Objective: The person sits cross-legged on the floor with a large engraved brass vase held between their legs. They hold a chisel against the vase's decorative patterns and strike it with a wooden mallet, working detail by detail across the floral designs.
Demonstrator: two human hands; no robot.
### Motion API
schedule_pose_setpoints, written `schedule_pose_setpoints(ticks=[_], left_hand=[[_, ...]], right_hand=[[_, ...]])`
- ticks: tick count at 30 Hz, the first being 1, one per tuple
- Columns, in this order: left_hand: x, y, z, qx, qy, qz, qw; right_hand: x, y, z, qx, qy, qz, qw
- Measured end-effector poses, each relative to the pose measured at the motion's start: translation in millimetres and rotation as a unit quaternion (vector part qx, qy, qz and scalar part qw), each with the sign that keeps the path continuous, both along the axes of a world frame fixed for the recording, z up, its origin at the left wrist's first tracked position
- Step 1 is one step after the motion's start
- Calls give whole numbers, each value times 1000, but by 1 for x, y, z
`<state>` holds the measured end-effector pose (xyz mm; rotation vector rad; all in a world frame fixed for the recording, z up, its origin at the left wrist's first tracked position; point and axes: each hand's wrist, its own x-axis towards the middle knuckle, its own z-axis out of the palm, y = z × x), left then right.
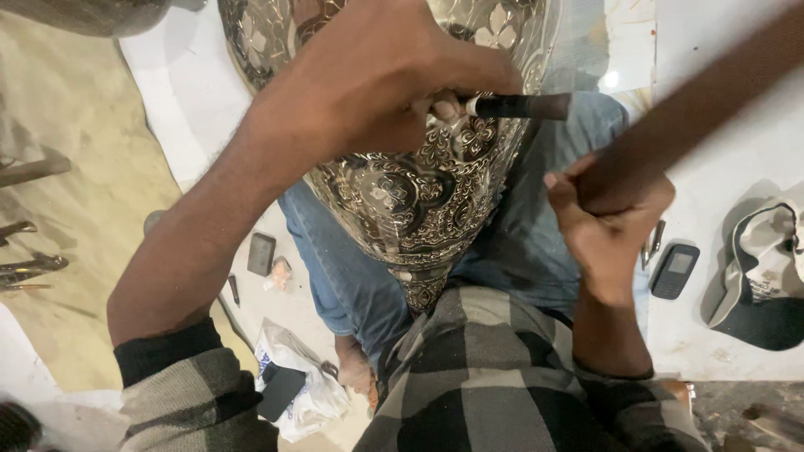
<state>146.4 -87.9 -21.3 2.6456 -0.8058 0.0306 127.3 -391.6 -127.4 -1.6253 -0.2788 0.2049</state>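
Well, engraved silvery vase [419, 201] w/ floral patterns, resting across lap.

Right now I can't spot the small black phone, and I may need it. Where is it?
The phone lies on the white surface at the right of the head view, between the right hand and the cap.

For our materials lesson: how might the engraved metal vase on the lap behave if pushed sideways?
The engraved metal vase looks rigid, so it probably would not flex. Its rounded, tapering body may roll off the jeans. Its shiny surface could be slippery.
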Motion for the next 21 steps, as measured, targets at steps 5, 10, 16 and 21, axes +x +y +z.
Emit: schedule_pose_setpoints(ticks=[5, 10, 16, 21], left_hand=[[6, -1, 4, 23, 51, 11, 998], [6, 2, 4, -2, 32, 2, 999], [10, -4, 14, 28, 55, 7, 998], [8, 4, 22, -34, 88, 4, 996]], right_hand=[[-3, 3, -7, 28, -9, -9, 1000], [-1, 17, 6, 63, -33, -35, 997], [-2, 28, 18, 36, -14, -45, 998], [-7, 9, -4, -80, 70, 35, 994]])
